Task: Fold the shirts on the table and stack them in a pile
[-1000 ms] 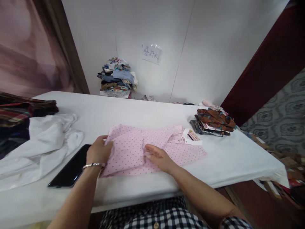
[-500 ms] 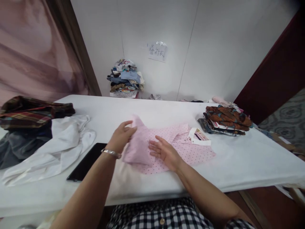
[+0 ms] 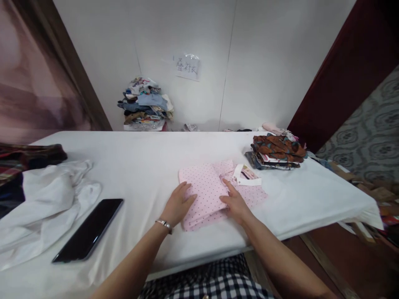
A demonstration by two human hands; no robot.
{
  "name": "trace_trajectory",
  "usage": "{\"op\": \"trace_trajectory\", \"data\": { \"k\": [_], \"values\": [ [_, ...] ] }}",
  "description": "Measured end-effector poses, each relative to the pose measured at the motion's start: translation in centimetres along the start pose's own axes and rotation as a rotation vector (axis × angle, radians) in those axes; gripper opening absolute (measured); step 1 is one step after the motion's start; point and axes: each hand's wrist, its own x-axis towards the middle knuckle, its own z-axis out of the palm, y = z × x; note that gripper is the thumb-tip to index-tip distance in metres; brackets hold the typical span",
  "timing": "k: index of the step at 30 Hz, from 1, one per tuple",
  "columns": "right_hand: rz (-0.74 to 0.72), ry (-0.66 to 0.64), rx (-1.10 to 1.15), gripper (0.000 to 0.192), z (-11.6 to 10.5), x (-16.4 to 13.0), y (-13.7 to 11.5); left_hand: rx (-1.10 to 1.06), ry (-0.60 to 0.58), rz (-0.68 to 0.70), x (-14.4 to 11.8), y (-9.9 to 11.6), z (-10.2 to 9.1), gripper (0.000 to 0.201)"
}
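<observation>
One pink shirt, folded most of the way

One pink dotted shirt (image 3: 208, 189) lies folded on the white table (image 3: 149, 162), its collar end with the paper tag still sticking out to the right; that part looks left to do. Two hands press it flat: left hand (image 3: 178, 205) and right hand (image 3: 234, 202), fingers spread and grasping nothing. Nearby: one black phone (image 3: 89, 228), one white garment (image 3: 46, 199), one folded stack (image 3: 276, 151).

Both forearms reach forward and converge on the pink shirt (image 3: 207, 189). The left hand (image 3: 178, 206) lies flat, fingers spread, on its near left edge. The right hand (image 3: 234, 202) presses palm-down on its right side.
</observation>
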Motion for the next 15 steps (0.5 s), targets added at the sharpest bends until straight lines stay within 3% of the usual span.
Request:
{"op": "trace_trajectory", "data": {
  "k": [2,4,10,15],
  "values": [
    [-0.146,0.047,-0.121,0.079,-0.5,0.0,0.0,0.037,-0.014,0.045,0.1,0.2,0.4,0.053],
    [-0.194,0.083,-0.208,0.075,-1.3,0.0,0.2,0.091,-0.036,0.099,0.2,0.2,0.9,0.054],
    [0.034,0.072,-0.098,0.08,-2.5,-0.3,0.5,0.264,-0.085,0.229,0.3,-0.3,2.6,0.054],
    [0.046,0.117,-0.098,0.075,-2.8,-0.5,0.3,0.297,-0.092,0.262,1.4,-0.1,1.4,0.051]
  ]
}}
